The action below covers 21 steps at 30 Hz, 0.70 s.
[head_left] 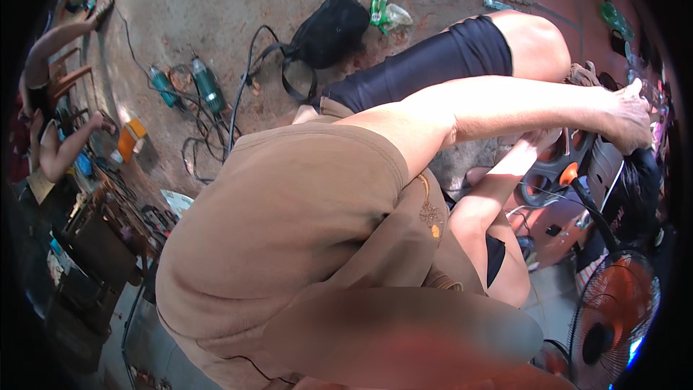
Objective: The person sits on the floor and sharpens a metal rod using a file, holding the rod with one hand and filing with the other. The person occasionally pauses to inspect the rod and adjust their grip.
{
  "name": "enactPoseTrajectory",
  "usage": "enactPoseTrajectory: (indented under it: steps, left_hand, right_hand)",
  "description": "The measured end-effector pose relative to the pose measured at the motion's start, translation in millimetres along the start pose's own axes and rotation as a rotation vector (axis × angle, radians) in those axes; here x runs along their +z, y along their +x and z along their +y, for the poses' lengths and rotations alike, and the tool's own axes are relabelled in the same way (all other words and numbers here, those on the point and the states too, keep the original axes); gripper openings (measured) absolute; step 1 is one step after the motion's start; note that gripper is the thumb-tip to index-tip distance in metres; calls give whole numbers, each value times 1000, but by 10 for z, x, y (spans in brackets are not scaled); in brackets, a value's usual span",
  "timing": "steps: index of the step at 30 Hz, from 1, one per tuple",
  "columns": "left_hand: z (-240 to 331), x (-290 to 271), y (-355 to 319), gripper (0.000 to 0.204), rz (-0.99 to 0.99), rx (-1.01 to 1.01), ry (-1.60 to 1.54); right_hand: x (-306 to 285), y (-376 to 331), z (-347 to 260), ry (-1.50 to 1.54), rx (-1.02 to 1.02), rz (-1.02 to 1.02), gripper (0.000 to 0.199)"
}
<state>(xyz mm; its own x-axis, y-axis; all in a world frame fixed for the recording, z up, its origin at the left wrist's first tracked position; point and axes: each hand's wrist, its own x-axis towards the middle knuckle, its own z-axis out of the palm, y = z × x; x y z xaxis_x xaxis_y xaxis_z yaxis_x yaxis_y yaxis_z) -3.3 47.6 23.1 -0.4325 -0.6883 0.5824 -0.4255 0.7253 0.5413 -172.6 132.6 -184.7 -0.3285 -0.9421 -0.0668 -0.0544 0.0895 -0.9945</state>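
My left hand [629,117] reaches far to the right, thumb raised and fingers curled down beside a dark bundle [638,173]. What it grips is hidden. Partly below my left forearm, my right hand [543,139] is closed at the edge of a grey panel with round openings [538,177]; anything within its fingers is too small to name. An orange round knob [569,174] on a dark stem sits just beyond this hand. My brown shirt and bare knees fill much of the middle.
A fan [613,303] with a wire grille stands at lower right. Green power tools [208,85] with tangled cords, a black pouch [332,30] and a green packet [380,0] lie on the floor. Another person's arm [68,148] shows at far left, near an orange box [130,139].
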Motion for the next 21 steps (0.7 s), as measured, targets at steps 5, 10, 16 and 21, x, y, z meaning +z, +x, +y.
enactPoseTrajectory:
  steps: [5,10,16,21]
  left_hand:
    - [75,14,-199,21,263,-93,-47]
    - [225,-40,-359,20,282,-77,-116]
    - [327,-201,-516,17,383,-87,-350]
    - [217,-484,-939,16,687,-176,-505]
  right_hand:
    - [147,-77,-249,188,195,57,27]
    - [113,-132,-360,193,251,61,27]
    - [77,-214,-442,195,275,35,26]
    - [52,-256,-455,200,289,17,25]
